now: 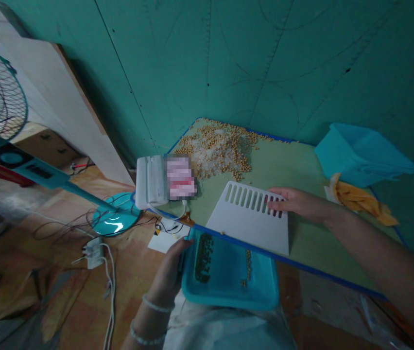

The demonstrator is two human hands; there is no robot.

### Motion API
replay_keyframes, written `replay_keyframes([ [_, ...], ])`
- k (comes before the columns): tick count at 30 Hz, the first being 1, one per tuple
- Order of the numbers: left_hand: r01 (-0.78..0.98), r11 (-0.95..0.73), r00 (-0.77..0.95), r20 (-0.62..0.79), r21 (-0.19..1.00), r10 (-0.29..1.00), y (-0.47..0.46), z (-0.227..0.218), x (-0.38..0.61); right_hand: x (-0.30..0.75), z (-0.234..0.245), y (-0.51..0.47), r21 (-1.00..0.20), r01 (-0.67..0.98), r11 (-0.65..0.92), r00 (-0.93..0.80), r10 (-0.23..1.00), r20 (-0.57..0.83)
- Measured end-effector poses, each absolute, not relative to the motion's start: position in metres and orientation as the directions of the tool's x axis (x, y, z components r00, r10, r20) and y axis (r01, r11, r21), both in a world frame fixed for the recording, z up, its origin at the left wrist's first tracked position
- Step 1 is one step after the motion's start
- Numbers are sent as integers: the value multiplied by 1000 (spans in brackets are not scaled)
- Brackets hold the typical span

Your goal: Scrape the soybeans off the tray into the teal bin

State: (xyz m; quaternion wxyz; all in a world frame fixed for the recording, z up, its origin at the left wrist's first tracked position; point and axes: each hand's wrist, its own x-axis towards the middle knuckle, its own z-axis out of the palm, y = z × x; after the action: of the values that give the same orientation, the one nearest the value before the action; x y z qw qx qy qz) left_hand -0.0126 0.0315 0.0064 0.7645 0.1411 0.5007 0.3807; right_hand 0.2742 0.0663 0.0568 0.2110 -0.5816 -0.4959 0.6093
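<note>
My right hand [287,202] grips the slotted end of a white plastic scraper board [245,221], whose wide edge lies along the front of the small table [303,245]. My left hand [176,260] is closed round the left side of a teal plastic tub [229,300], just below the table edge and above my lap. Inside the tub lie a patch of small dark green pieces [203,260] and a short line of tan round grains [248,265]. A heap of tan bean-like grains mixed with clear white bits [221,149] is spread at the table's back left.
A phone with a blurred screen [181,178] leans by a white device [151,182] at the left edge. Another teal tub [360,153] and an orange cloth [365,199] are at the right. A floor fan [115,214], cables and a power strip [94,253] occupy the left floor.
</note>
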Motion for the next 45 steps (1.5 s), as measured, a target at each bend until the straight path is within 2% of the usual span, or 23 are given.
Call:
replay_keyframes([
  [9, -435, 698, 243, -672, 569, 699, 28, 11, -11, 275, 58, 61, -851, 362, -381, -230, 848, -477],
  [15, -446, 657, 248, -621, 609, 744, 28, 10, -11, 303, 68, 73, -892, 318, -322, -25, 937, -347],
  [18, -456, 661, 229, -639, 596, 734, 27, 11, -11, 317, 81, 79, -901, 298, -315, 107, 949, -296],
  [24, -445, 677, 223, -660, 585, 717, 27, 16, -11, 332, 92, 90, -886, 262, -382, 230, 917, -327],
  [29, -428, 683, 128, -709, 591, 694, 30, 14, -12, 340, 81, 100, -891, 216, -399, 228, 908, -351],
  [35, -407, 708, 213, -694, 577, 688, 28, 9, -16, 344, 69, 109, -891, 241, -384, 130, 923, -363],
  [39, -433, 657, 206, -642, 617, 739, 25, 10, -16, 343, 67, 112, -893, 240, -380, 117, 925, -362],
  [45, -427, 671, 206, -657, 606, 725, 25, 14, -14, 338, 66, 111, -894, 236, -382, 99, 924, -369],
])
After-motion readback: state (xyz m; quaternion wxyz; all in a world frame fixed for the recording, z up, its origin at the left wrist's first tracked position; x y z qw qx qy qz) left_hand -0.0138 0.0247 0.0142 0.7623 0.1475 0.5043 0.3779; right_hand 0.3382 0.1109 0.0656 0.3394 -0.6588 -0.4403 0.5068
